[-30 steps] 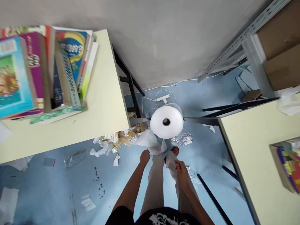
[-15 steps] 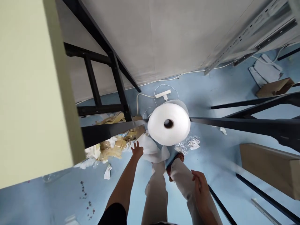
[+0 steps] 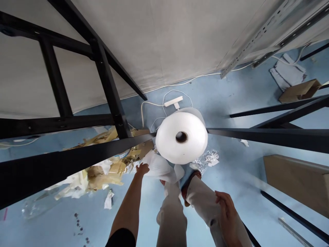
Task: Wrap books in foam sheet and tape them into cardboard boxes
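Observation:
A thick white roll (image 3: 168,140) of foam-like packing sheet with a dark hollow core stands in the middle of the head view. Its loose end, a thin white sheet (image 3: 156,166), hangs down to the floor on the near left. My left hand (image 3: 142,168) is at the left edge of that sheet, fingers drawn together on it; the fingertips are partly hard to make out. Beside my right leg (image 3: 203,195), over the knee, my right hand (image 3: 227,209) hangs loosely with fingers extended and slightly bent, holding nothing.
Black metal bars (image 3: 257,133) flank the roll on both sides. Scrap paper and packaging (image 3: 110,173) are heaped at left, with crumpled clear plastic (image 3: 205,159) at right. A white power strip (image 3: 173,101) and cables lie behind. A cardboard box (image 3: 295,178) stands at right.
My left hand has gone from spread fingers to fingers drawn in at the sheet's edge. The view has shifted, and the pale tabletop at left is out of sight. My right hand stays by the knee.

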The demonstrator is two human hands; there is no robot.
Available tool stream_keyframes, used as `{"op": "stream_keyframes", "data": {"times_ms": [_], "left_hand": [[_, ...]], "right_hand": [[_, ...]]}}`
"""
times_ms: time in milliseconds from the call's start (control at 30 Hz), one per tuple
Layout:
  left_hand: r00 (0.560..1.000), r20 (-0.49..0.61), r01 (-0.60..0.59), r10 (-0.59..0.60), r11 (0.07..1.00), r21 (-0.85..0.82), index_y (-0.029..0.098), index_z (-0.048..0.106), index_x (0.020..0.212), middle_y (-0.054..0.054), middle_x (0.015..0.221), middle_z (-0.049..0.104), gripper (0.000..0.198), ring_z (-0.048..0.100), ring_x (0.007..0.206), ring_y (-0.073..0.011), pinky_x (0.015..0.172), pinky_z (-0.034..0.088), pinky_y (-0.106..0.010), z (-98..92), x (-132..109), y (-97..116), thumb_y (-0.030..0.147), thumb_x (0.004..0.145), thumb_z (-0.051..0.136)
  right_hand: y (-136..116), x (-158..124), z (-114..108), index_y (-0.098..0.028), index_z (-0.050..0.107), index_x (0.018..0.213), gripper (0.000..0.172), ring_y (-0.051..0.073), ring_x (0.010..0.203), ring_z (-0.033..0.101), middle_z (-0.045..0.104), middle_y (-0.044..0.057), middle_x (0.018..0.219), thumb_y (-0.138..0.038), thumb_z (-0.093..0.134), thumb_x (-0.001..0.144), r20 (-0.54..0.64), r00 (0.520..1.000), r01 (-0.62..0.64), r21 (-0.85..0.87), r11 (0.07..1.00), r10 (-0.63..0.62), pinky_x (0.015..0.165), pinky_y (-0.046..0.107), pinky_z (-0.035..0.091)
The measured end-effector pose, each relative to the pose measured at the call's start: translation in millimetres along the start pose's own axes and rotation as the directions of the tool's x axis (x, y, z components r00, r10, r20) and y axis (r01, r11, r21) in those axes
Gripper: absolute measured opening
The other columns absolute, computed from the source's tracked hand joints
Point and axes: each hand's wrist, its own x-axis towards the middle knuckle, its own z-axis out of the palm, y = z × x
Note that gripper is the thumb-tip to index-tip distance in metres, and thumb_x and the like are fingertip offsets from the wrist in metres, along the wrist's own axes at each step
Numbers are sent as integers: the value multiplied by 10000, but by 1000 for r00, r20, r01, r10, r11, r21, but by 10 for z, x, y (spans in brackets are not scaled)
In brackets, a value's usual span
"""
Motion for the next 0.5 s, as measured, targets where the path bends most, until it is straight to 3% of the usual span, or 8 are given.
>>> {"op": "stream_keyframes", "data": {"times_ms": [200,333,500], "left_hand": [[994,22,105,-106,994,33,174,534,1198,-100,1276,514,352,532,1117,-241,927,459,-480,5,-156,86,326,881,554],[986,38,160,-160,987,14,184,529,1207,-100,1299,501,361,510,1152,-260,939,443,-504,-8,27,59,320,874,564],[983,77,169,-168,985,-13,163,528,1198,-98,1232,539,361,561,1063,-225,884,489,-452,156,195,-47,339,884,549]], "right_hand": [[59,-65,-43,-347,619,906,206,236,701,570,556,14,741,-323,421,853,0,998,-65,9,998,65,650,369,464],[143,-19,-44,-346,618,886,198,234,685,555,548,13,727,-348,422,854,-23,996,-89,33,996,89,658,372,460],[119,70,-32,-324,617,837,183,221,660,535,540,13,714,-368,441,857,-5,993,-114,54,992,114,622,339,444]]}}
